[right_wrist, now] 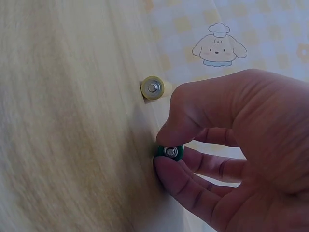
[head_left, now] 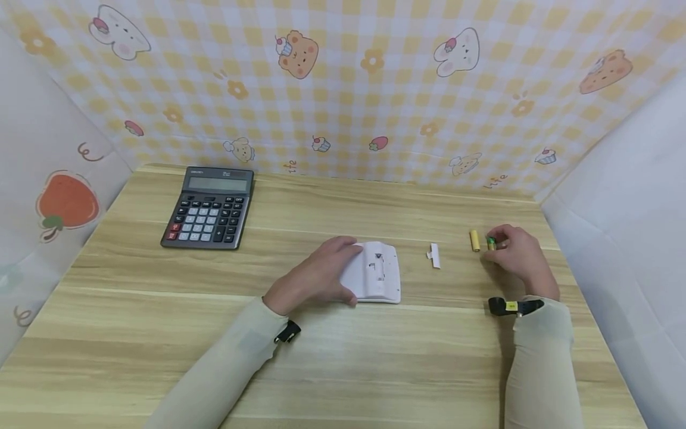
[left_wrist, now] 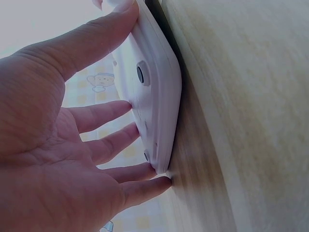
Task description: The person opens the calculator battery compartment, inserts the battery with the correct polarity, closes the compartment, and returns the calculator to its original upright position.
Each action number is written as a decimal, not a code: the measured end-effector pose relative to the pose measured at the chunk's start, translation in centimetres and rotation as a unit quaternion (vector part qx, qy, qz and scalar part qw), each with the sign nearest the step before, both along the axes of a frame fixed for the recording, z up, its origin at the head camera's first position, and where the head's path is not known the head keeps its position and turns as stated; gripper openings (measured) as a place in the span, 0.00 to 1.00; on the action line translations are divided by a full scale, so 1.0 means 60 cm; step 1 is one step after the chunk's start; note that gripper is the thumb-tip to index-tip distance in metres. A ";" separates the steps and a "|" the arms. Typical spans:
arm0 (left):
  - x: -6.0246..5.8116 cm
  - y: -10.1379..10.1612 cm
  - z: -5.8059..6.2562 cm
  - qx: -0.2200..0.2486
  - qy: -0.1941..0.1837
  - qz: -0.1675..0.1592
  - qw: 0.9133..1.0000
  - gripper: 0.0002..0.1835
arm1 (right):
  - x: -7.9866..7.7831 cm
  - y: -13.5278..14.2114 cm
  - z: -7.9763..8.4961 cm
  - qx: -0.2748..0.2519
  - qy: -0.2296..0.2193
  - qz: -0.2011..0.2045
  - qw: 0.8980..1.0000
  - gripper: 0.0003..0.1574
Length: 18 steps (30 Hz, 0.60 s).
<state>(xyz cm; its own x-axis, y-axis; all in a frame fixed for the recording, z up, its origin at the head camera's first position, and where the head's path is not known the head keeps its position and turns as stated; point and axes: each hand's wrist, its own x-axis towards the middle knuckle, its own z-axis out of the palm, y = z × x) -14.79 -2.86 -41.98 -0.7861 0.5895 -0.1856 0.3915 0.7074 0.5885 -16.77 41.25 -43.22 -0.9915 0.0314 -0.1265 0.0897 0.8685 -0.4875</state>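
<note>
Face down on the table lies a flat white electronic device (head_left: 386, 268), its battery compartment (head_left: 379, 267) uncovered and with no battery showing in it. My left hand (head_left: 321, 271) grips its left side, thumb at the near edge and fingers toward the far one; the left wrist view shows the fingertips along the white casing (left_wrist: 159, 96). With thumb and fingertips my right hand (head_left: 517, 256) pinches a green-ended battery (right_wrist: 170, 152) close over the wood. Just left of that hand a yellow battery (head_left: 474, 241) lies on the table. Between device and batteries is a small white battery cover (head_left: 435, 255).
A dark grey desk calculator (head_left: 208, 208) lies at the back left of the wooden table (head_left: 375, 369). Behind the table hangs a yellow checked cloth (head_left: 343, 107), and pale cloth walls (head_left: 632, 179) stand at both sides.
</note>
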 end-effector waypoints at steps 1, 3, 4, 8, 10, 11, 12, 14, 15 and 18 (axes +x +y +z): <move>0.000 0.000 0.000 0.000 0.001 0.000 1.000 0.60 | 0.000 0.000 -0.001 -0.002 -0.002 -0.004 1.000 0.31; 0.000 -0.001 0.000 0.001 0.001 -0.002 1.000 0.59 | 0.002 0.000 -0.001 -0.007 -0.007 -0.012 1.000 0.31; 0.000 -0.001 0.000 0.002 0.001 -0.003 1.000 0.59 | 0.004 0.000 -0.001 -0.011 -0.010 -0.016 1.000 0.32; -0.001 -0.003 -0.001 0.009 0.002 -0.007 1.000 0.59 | 0.011 0.001 0.002 -0.038 -0.017 -0.034 0.999 0.32; -0.001 -0.003 -0.002 0.012 0.002 -0.008 1.000 0.59 | 0.014 0.002 0.005 -0.053 -0.015 -0.037 0.998 0.31; -0.001 -0.004 -0.002 0.014 0.002 -0.008 1.000 0.59 | 0.015 0.003 0.006 -0.059 -0.012 -0.036 0.998 0.30; -0.001 -0.004 -0.002 0.015 0.002 -0.008 1.000 0.59 | 0.016 0.003 0.008 -0.064 -0.009 -0.034 0.997 0.29; -0.001 -0.004 -0.003 0.016 0.002 -0.008 1.000 0.59 | 0.017 0.001 0.014 -0.071 -0.005 -0.030 0.997 0.28; -0.001 -0.004 -0.003 0.017 0.002 -0.008 1.000 0.60 | 0.017 -0.001 0.017 -0.073 -0.003 -0.028 0.997 0.28; -0.001 -0.004 -0.004 0.017 0.002 -0.007 1.000 0.60 | 0.016 -0.007 0.026 -0.077 0.000 -0.019 0.997 0.28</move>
<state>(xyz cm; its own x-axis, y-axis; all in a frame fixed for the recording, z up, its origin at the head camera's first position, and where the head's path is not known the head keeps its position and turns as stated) -14.83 -3.12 -42.20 -0.7779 0.6070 -0.1626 0.4039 0.6811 0.6107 -15.83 40.81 -41.66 -0.9900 0.0490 -0.1323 0.1208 0.7789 -0.6155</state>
